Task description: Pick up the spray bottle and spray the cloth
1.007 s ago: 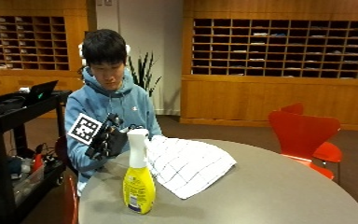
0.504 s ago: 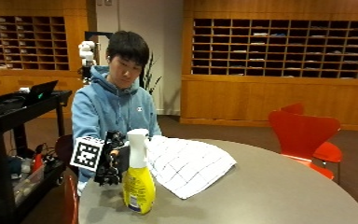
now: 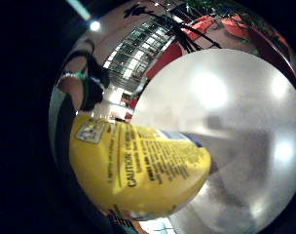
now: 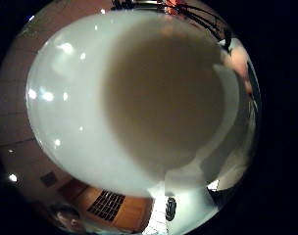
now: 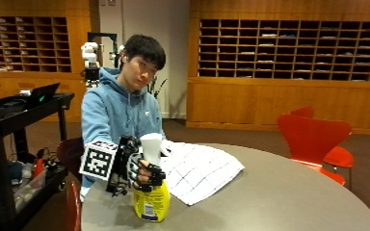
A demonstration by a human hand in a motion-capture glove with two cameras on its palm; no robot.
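A yellow spray bottle [image 5: 151, 204] with a white sprayer top [image 5: 151, 144] stands upright near the front left edge of the round grey table [image 5: 287, 202]. My gloved right hand [image 5: 143, 172] grips its neck, fingers curled round it just under the sprayer. The bottle's yellow labelled body [image 3: 138, 170] fills much of the little finger side palm view, with the table [image 3: 235, 97] beyond it. The pale sprayer top [image 4: 154, 98] fills the thumb side palm view. A white cloth with a dark grid pattern [image 5: 198, 171] lies flat on the table just behind and to the right of the bottle.
A black cart [image 5: 18, 125] with gear stands left of the table, close to my arm. A red chair [image 5: 313, 139] stands at the table's far right. The grey tabletop runs on to the right of the cloth.
My gloved hand came down from chest height to the bottle and now has its fingers wrapped round the neck. The bottle and the cloth have stayed in place.
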